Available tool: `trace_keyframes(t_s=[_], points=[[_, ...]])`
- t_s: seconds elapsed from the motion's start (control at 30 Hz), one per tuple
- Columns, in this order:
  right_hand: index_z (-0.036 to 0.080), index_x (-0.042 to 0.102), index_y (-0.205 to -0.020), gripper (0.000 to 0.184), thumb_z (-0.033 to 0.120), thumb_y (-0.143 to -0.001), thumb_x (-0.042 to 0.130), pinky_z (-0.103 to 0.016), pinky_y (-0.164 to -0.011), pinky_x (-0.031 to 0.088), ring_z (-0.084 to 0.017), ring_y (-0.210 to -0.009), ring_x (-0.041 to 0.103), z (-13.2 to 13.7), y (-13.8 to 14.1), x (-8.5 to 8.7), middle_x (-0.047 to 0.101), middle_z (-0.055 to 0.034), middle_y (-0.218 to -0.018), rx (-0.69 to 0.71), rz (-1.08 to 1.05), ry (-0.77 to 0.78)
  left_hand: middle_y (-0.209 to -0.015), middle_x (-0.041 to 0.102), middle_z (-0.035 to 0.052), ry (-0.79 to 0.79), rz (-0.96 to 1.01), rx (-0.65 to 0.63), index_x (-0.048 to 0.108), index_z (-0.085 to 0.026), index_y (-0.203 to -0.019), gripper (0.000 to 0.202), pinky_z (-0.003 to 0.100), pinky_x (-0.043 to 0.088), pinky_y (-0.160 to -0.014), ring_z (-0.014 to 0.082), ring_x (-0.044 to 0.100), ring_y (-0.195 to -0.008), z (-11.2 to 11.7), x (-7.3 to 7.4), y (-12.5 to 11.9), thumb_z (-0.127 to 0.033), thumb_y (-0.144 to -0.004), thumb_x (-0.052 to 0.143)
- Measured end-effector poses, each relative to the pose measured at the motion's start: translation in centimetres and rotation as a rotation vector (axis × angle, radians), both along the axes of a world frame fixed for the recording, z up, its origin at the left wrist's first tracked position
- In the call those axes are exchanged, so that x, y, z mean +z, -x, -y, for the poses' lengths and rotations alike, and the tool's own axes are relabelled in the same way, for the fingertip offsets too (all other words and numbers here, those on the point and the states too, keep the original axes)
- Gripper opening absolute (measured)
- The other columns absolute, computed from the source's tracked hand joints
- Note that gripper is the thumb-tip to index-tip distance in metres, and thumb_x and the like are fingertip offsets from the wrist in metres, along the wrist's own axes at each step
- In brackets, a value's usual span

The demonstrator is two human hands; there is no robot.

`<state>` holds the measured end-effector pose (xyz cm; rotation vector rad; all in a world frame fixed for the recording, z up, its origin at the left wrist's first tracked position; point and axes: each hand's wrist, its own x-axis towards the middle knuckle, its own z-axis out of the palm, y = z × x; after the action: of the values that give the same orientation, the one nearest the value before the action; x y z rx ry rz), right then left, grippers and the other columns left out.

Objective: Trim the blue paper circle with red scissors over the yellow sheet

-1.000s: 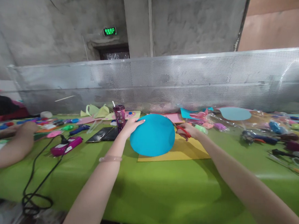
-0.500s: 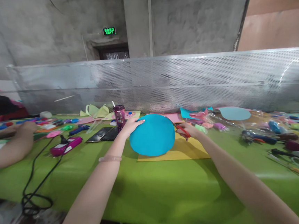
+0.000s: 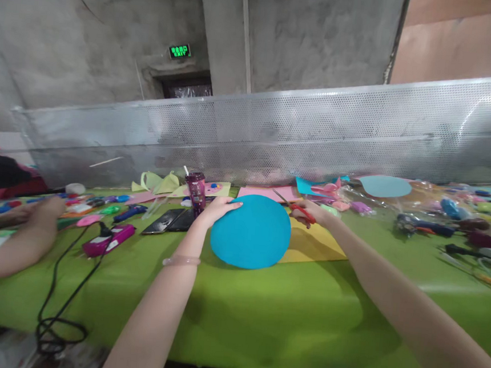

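My left hand [image 3: 220,208] pinches the upper left edge of a round blue paper disc [image 3: 250,232] held just above the green table [image 3: 259,317]. My right hand [image 3: 312,212] is closed on red-handled scissors [image 3: 298,208], whose blades point left at the disc's upper right edge. A yellow paper sheet [image 3: 313,244] lies under the disc and under my right hand. A pink sheet [image 3: 266,192] lies just behind the disc.
A purple tumbler with a straw [image 3: 196,191] and a black phone [image 3: 169,221] stand left of my left hand. A pink glue gun [image 3: 109,239] with a black cable [image 3: 56,305] lies further left. Another person's arm [image 3: 16,244] rests at the left. Craft clutter [image 3: 440,218] fills the right; a perforated metal panel [image 3: 318,133] backs the table.
The blue disc has turned and dropped slightly lower and to the right, covering more of the yellow sheet. The scissor blades now show above its edge. The other person's arm barely moved.
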<state>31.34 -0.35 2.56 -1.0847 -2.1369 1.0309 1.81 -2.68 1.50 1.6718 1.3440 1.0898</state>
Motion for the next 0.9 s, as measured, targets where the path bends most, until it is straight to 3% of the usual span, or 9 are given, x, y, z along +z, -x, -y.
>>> trace_keyframes(t_s=[0.13,0.37,0.9], points=[[0.017,0.044,-0.054,0.014,0.023,-0.062,0.054,-0.018,-0.030,0.033,-0.006,-0.033,0.037,0.35,0.30,-0.03,0.042,0.0051,-0.040,0.040,0.077,0.009,-0.088,0.068,0.0092,0.062,-0.012,-0.083,0.065,-0.015,-0.093,0.046,0.033,0.049,-0.067,0.0220,0.063,-0.073,0.62,0.12,-0.44,-0.048,-0.061,0.067],[0.016,0.049,-0.058,0.010,0.025,-0.063,0.049,-0.019,-0.033,0.033,-0.006,-0.034,0.039,-0.14,0.40,-0.65,0.044,0.0043,-0.043,0.115,0.132,-0.040,-0.089,0.068,0.0092,0.045,-0.036,-0.080,0.065,-0.016,-0.093,0.045,0.034,0.049,-0.068,0.0220,0.063,-0.074,0.72,0.13,-0.53,-0.048,-0.062,0.065],[0.017,0.047,-0.056,0.012,0.025,-0.064,0.048,-0.020,-0.034,0.033,-0.006,-0.034,0.039,0.74,0.72,-0.13,0.043,0.0049,-0.042,0.123,0.252,-0.061,-0.087,0.068,0.0088,0.045,-0.087,-0.076,0.067,-0.016,-0.086,0.041,0.032,0.048,-0.068,0.0219,0.063,-0.075,0.54,0.15,-0.51,-0.048,-0.061,0.066]])
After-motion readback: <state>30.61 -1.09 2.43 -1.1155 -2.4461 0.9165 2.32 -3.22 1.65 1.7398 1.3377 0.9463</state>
